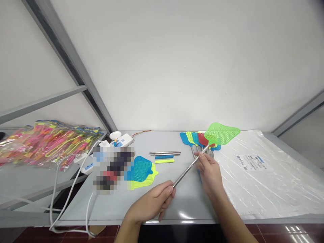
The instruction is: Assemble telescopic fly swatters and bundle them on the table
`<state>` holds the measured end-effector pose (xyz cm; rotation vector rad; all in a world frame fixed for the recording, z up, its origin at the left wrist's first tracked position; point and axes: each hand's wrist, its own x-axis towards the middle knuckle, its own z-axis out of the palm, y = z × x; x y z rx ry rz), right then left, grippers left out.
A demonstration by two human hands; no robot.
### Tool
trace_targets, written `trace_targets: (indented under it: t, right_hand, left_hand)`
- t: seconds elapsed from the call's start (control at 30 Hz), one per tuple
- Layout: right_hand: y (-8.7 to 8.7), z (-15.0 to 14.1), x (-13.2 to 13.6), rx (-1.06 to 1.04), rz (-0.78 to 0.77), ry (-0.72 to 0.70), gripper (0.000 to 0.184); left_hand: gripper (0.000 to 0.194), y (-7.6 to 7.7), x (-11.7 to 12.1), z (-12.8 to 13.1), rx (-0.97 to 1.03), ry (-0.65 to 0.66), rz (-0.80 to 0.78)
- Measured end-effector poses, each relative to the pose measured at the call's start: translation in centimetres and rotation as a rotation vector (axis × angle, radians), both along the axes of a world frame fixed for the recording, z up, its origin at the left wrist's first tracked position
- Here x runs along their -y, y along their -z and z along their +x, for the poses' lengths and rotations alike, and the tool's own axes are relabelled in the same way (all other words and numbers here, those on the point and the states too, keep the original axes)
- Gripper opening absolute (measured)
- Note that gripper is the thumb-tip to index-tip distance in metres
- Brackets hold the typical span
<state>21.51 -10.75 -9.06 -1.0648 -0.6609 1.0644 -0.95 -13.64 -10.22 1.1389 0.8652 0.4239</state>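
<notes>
Pink, orange and yellow show first at far left, where clear plastic packets (50,143) are heaped on a side surface, their contents too blurred to be told apart. Next, a white cable (68,232) is seen looped over the near edge of the grey table (113,211), and behind it a white power strip (126,139) is spotted, with a round white disc (115,135) just beside it. A pixelated patch is passed over, its contents hidden.

On to the swatter parts: a blue mesh head (141,168) is laid partly over a yellow-green mesh head (146,183). Beyond them, thin metal rods (164,155) are lined up near a blue grip tube (164,157) and a yellow grip tube (165,161).

And now the centre! The lower end of a metal shaft (187,171) is gripped by the left hand (155,200), fingers curled around it. The shaft is slanted up to the right above the table, and near its top it is pinched between thumb and fingers of the right hand (209,170). A green mesh head (222,133) is carried at its upper end, seen across a row of fly swatters (186,138) with blue, yellow and red heads.

At far right, a white plastic bag (273,189) is spread flat, its printed label (251,162) turned upward.
</notes>
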Motion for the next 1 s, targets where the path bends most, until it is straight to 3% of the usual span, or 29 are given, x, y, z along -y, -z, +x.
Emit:
trace_targets:
  t: [0.17, 0.33, 0.53, 0.67, 0.77, 0.9, 1.0]
  right_hand:
    - [-0.7, -1.1, 0.5, 0.025, -0.002, -0.147, 0.033]
    - [-0.7, -1.2, 1.0, -0.002, -0.012, -0.294, 0.033]
    - [-0.6, 1.5, -0.5, 0.001, 0.028, -0.192, 0.035]
    - [-1.8, 3.6, -2.0, -0.027, 0.059, -0.123, 0.033]
    - [-2.6, 4.9, -3.1, -0.060, 0.097, -0.025, 0.031]
    - [-1.9, 4.0, -2.6, -0.075, 0.089, -0.038, 0.032]
    - [-0.8, 2.3, -0.8, -0.052, 0.035, -0.134, 0.036]
  left_hand:
    - [0.031, -1.5, -0.2, -0.9, 0.010, 0.099, 0.027]
    - [0.033, -2.4, 0.3, 1.9, 0.121, 0.038, -0.005]
    - [0.037, -0.2, 1.6, 4.4, 0.131, -0.009, -0.030]
    - [0.052, 1.3, 3.1, 3.0, 0.023, -0.063, -0.086]
    - [0.062, 1.7, 4.5, 1.5, -0.099, -0.184, -0.182]
    - [0.069, 1.9, 5.5, 0.5, -0.066, -0.339, -0.344]
    - [0.074, 1.6, 5.3, 0.6, -0.120, -0.262, -0.289]
